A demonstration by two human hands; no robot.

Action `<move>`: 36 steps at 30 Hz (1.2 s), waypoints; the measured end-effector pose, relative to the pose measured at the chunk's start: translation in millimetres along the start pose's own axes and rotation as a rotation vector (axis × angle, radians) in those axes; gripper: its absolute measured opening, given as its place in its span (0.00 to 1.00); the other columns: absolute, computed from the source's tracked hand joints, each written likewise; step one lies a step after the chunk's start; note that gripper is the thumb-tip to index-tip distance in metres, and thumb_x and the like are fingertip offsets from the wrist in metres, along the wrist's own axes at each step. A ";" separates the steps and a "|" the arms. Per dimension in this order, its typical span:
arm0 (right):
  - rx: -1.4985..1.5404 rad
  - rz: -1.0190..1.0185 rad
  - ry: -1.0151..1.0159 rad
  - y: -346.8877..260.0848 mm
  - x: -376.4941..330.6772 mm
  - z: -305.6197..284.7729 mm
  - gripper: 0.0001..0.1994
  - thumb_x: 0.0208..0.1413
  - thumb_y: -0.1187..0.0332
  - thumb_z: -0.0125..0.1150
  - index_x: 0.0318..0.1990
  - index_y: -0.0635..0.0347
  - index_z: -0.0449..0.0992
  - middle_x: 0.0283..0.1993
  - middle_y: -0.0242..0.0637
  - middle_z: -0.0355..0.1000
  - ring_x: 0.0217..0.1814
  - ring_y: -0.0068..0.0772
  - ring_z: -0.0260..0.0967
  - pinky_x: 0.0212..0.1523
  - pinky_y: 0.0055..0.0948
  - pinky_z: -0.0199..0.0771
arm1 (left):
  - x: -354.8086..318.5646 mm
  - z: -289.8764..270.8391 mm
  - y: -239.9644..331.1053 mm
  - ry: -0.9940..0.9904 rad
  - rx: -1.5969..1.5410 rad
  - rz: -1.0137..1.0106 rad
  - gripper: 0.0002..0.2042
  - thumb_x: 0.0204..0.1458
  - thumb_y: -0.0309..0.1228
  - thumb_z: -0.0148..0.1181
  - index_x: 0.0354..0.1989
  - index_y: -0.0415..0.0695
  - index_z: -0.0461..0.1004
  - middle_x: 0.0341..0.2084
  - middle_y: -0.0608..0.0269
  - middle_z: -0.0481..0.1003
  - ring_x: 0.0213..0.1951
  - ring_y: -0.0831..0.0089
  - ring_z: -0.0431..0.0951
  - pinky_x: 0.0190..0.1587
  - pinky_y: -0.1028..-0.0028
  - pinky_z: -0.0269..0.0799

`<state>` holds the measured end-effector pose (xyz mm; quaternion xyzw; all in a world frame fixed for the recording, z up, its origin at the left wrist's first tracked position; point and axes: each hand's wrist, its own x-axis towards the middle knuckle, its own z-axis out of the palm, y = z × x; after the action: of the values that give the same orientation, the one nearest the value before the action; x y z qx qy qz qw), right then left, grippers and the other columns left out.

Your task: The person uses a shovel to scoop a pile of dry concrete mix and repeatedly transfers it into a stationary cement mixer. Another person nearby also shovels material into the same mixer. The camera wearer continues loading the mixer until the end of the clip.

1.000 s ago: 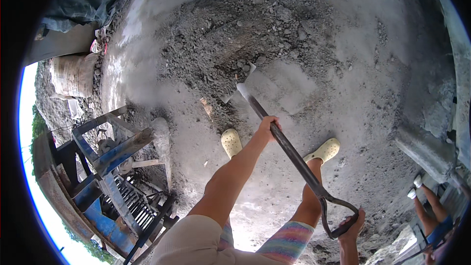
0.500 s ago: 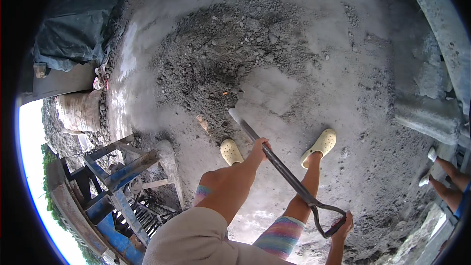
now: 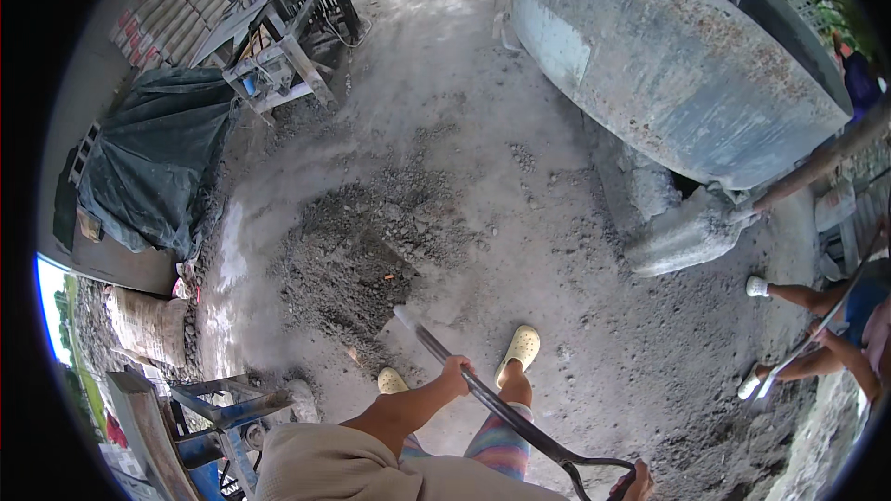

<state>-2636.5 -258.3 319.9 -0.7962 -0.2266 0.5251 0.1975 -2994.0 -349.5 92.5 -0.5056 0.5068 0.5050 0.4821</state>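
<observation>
My left hand [image 3: 457, 376] is wrapped round the dark shaft of a shovel [image 3: 506, 413], about midway along it. Lower right, my right hand [image 3: 639, 482] grips the loop-shaped handle at its top end. The shaft slants up and left to a whitish lower end at the near edge of a heap of grey gravel [image 3: 343, 269]. The blade blends with the grey material there, so I cannot make out its outline. A small orange scrap lies on the heap.
A large metal drum [image 3: 677, 56] stands at far right on concrete supports [image 3: 687, 241]. Another person [image 3: 835, 343] holds a long-handled tool at right. At left are a dark tarp [image 3: 158, 158], a sack [image 3: 148, 325] and a blue metal frame [image 3: 200, 436]; a worktable [image 3: 264, 28] stands beyond.
The view has tilted up, bringing the drum and worktable into sight. Both hands keep their hold on the shovel, which now appears lower in view with its lower end at the gravel heap.
</observation>
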 end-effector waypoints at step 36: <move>-0.157 -0.822 -0.157 -207.6 -47.1 81.4 0.19 0.46 0.49 0.45 0.19 0.56 0.61 0.14 0.27 0.58 0.15 0.20 0.56 0.17 0.20 0.63 | -289.1 167.8 121.1 -0.439 0.152 0.926 0.24 0.34 0.28 0.53 0.39 0.31 0.51 0.22 0.55 0.64 0.28 0.67 0.68 0.30 0.69 0.65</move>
<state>-2759.9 -108.8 439.6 -0.6099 -0.5787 0.4429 0.3114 -3111.9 -177.0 380.1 -0.0741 0.5996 0.7214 0.3383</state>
